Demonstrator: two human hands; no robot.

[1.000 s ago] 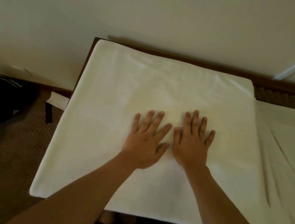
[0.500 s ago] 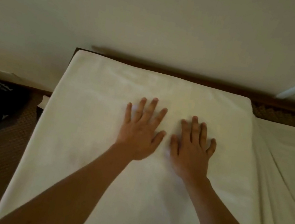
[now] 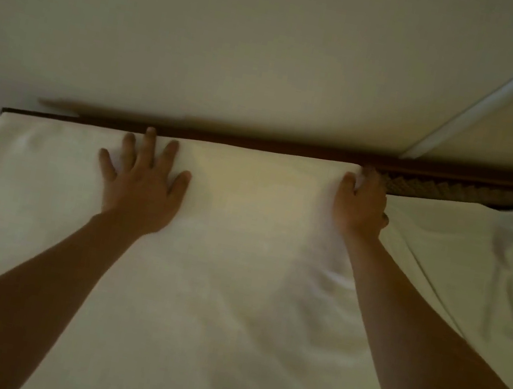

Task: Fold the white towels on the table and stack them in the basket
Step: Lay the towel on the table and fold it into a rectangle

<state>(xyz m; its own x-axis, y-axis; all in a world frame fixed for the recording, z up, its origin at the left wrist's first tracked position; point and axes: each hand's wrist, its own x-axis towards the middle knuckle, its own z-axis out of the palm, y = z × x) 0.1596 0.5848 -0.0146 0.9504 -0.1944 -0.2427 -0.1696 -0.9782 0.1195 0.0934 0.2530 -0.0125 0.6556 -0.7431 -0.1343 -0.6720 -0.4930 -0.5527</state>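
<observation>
Dim, plain wall (image 3: pixel 241 37) stood behind the dark wooden surface (image 3: pixel 257 142), whose far rim showed as a thin strip just past the towel (image 3: pixel 231 292) you were working on. Your left fingers (image 3: pixel 148 148) lay straight and spread, flat on the cloth near its far edge, likely to pin and smooth that side. Your right fingers (image 3: pixel 348 181) curled at the towel's far right corner, seemingly gripping it, though blur kept the pinch from being certain; that hold suggested you were getting ready to lift the corner for a fold. Outward from there, your left hand (image 3: pixel 143 188) and right hand (image 3: pixel 360 209) sat well apart, forearms stretched out across the cloth, which covered most of the surface toward you. A second, rumpled towel (image 3: pixel 475 267) lay just beside it on the right. No basket showed. Half a second before, both hands had rested flat and close together at the towel's middle; since then they had slid forward and apart, toward the far edge.
</observation>
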